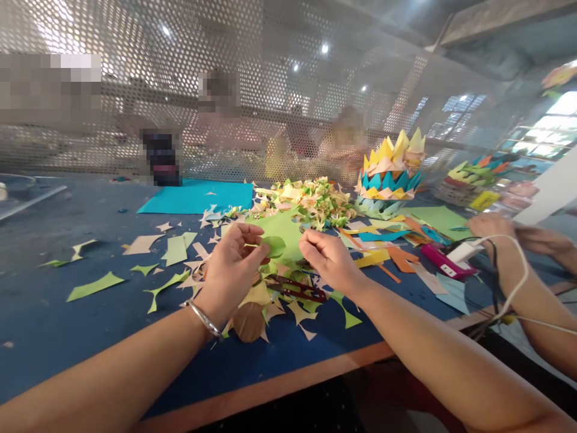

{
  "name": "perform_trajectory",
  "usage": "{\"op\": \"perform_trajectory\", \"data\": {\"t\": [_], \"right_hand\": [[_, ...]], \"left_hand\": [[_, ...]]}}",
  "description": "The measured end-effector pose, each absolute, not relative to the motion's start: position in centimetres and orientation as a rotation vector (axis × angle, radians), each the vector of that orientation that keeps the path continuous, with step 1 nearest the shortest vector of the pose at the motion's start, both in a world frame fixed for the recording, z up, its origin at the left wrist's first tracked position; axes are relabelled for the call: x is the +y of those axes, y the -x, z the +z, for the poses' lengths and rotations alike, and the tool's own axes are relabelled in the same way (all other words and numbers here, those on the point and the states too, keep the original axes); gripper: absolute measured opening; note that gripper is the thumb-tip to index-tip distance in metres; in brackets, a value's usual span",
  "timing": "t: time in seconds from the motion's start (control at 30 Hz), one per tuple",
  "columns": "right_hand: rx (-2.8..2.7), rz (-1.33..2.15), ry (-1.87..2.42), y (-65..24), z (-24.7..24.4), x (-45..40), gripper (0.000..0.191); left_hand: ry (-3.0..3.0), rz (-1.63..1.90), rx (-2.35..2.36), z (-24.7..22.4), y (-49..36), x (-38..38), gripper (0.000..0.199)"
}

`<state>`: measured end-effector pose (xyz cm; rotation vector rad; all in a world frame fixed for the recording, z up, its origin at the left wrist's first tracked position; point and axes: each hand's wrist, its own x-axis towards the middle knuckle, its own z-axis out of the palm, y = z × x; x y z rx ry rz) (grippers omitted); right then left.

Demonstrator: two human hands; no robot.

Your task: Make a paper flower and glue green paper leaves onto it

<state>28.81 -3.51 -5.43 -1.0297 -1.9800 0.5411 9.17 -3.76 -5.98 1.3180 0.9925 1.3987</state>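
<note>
A light green sheet of paper (283, 227) is held up between my two hands, over the middle of the scrap heap. My left hand (234, 261), with a silver bangle at the wrist, is closed at the sheet's left edge, where a darker green rounded part shows near the thumb. At the right edge my right hand (331, 260) pinches the same sheet. Just below lie dark red thread snips (300, 290) among cut paper. A round wooden disc (249, 323) rests nearer me, partly covered by scraps.
A pile of paper offcuts (311, 201) stands behind my hands, beside a blue sheet (202, 197). Stacked folded-paper pieces (391, 177) rise at the back right. Another person's hand (493, 228) is at the right, near a magenta box (448, 263) and a white cable (523, 264).
</note>
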Motion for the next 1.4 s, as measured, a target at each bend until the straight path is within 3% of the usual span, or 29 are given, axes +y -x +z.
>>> {"op": "perform_trajectory", "data": {"t": [0.47,1.0,1.4], "right_hand": [[-1.96,0.561,1.149,-28.7,-5.8,-2.4,0.017],[-2.043,0.513,1.032,-28.4,-5.3,-2.9,0.029],[-2.006,0.565,1.033,-28.1,-5.6,-2.8,0.029]], "left_hand": [[-1.239,1.469,1.065,-6.1,-9.3,-4.5,0.016],[-1.266,1.451,1.05,-6.2,-9.0,-3.6,0.013],[-1.835,1.277,1.088,-5.9,-7.9,-3.2,0.003]]}}
